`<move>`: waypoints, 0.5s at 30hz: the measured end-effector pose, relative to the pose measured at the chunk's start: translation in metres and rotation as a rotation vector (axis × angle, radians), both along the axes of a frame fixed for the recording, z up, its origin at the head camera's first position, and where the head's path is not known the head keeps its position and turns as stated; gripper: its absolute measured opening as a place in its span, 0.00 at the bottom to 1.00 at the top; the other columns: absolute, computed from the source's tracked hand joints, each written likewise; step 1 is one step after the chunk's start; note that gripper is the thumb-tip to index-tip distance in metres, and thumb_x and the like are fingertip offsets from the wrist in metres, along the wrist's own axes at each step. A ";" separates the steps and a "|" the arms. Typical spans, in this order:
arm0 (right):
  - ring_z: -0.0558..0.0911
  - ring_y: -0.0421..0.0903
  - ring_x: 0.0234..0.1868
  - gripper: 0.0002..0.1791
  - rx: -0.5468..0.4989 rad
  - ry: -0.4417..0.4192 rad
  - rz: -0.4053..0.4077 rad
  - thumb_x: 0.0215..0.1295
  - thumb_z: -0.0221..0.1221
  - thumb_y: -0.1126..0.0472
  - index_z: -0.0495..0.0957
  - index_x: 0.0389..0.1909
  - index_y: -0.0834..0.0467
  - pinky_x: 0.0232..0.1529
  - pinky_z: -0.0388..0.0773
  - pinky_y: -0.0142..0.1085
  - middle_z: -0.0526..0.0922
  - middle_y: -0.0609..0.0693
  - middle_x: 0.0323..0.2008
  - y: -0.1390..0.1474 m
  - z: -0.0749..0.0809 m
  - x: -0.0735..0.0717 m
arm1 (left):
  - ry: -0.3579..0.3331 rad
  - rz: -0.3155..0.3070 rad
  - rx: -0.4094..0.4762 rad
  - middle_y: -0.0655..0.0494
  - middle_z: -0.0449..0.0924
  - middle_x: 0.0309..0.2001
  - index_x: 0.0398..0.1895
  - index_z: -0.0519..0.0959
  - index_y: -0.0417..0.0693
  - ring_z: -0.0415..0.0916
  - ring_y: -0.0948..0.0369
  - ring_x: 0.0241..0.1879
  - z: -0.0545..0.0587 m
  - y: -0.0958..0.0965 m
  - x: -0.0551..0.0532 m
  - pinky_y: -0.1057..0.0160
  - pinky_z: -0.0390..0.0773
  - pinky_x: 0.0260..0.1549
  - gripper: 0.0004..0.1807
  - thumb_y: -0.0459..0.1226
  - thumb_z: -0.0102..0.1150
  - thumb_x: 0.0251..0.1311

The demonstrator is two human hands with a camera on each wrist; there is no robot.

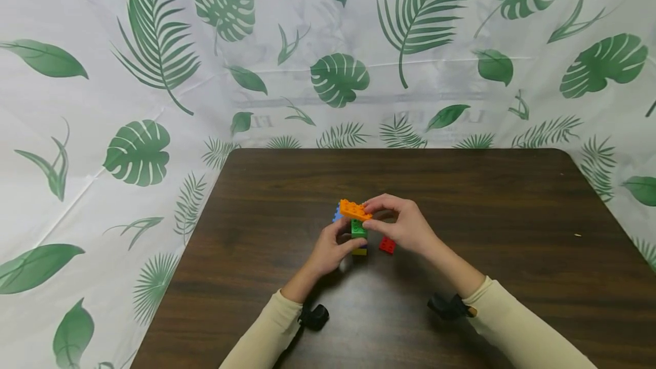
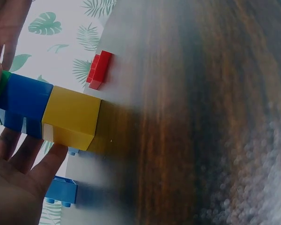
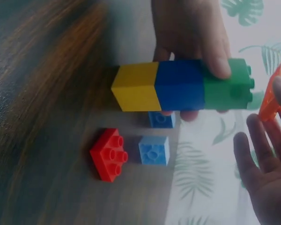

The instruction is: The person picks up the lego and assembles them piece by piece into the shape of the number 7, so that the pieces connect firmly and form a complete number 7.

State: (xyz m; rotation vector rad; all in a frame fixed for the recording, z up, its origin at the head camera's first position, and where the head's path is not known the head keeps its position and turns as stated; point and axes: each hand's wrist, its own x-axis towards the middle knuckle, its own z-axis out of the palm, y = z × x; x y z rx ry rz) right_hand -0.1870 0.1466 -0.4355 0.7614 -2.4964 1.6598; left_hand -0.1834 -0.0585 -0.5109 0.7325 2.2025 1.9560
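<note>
Upright on the table, a stack of toy building bricks has a yellow brick (image 3: 136,89) at the bottom, a blue brick (image 3: 180,89) in the middle and a green brick (image 3: 228,93) on top. My left hand (image 1: 327,249) grips this stack from the left, thumb against the green brick's side. Just above the green studs, an orange brick (image 1: 353,209) is pinched between thumb and fingers of my right hand (image 1: 407,226). A gap shows between the orange brick and the stack in the right wrist view.
A red brick (image 1: 386,245) lies on the table right of the stack. Behind the stack are light blue bricks (image 3: 154,151), partly hidden by my left hand in the head view. The brown table (image 1: 461,187) meets a leaf-patterned sheet (image 1: 287,27) at the back.
</note>
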 end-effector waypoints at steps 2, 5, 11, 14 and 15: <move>0.82 0.45 0.44 0.12 0.046 0.080 0.012 0.55 0.72 0.63 0.85 0.40 0.54 0.45 0.82 0.46 0.83 0.47 0.47 -0.003 -0.001 0.002 | -0.020 -0.004 0.001 0.42 0.79 0.55 0.59 0.74 0.35 0.78 0.53 0.53 0.008 -0.001 0.003 0.51 0.76 0.54 0.22 0.28 0.63 0.62; 0.82 0.44 0.46 0.13 0.117 0.185 0.022 0.52 0.73 0.63 0.86 0.39 0.53 0.47 0.81 0.45 0.83 0.45 0.46 -0.007 -0.002 0.005 | -0.031 -0.012 0.003 0.41 0.79 0.53 0.56 0.75 0.33 0.78 0.53 0.53 0.020 -0.002 0.008 0.52 0.76 0.54 0.20 0.27 0.63 0.62; 0.81 0.44 0.50 0.14 0.195 0.255 0.019 0.50 0.74 0.65 0.85 0.39 0.52 0.52 0.79 0.42 0.83 0.42 0.47 -0.010 -0.004 0.007 | -0.006 -0.014 0.023 0.41 0.81 0.49 0.53 0.76 0.32 0.79 0.59 0.47 0.028 -0.003 0.012 0.55 0.78 0.52 0.17 0.26 0.63 0.61; 0.80 0.44 0.50 0.14 0.204 0.246 0.018 0.51 0.74 0.64 0.85 0.39 0.52 0.51 0.80 0.42 0.82 0.42 0.47 -0.010 -0.005 0.008 | -0.011 -0.024 0.032 0.41 0.80 0.50 0.54 0.76 0.32 0.79 0.61 0.47 0.026 -0.003 0.011 0.53 0.78 0.53 0.17 0.26 0.63 0.61; 0.80 0.44 0.50 0.14 0.206 0.244 0.018 0.52 0.74 0.64 0.85 0.40 0.52 0.51 0.80 0.42 0.82 0.42 0.47 -0.010 -0.005 0.008 | -0.009 -0.028 0.035 0.41 0.80 0.50 0.54 0.76 0.31 0.79 0.60 0.47 0.026 -0.003 0.011 0.52 0.78 0.52 0.17 0.26 0.62 0.61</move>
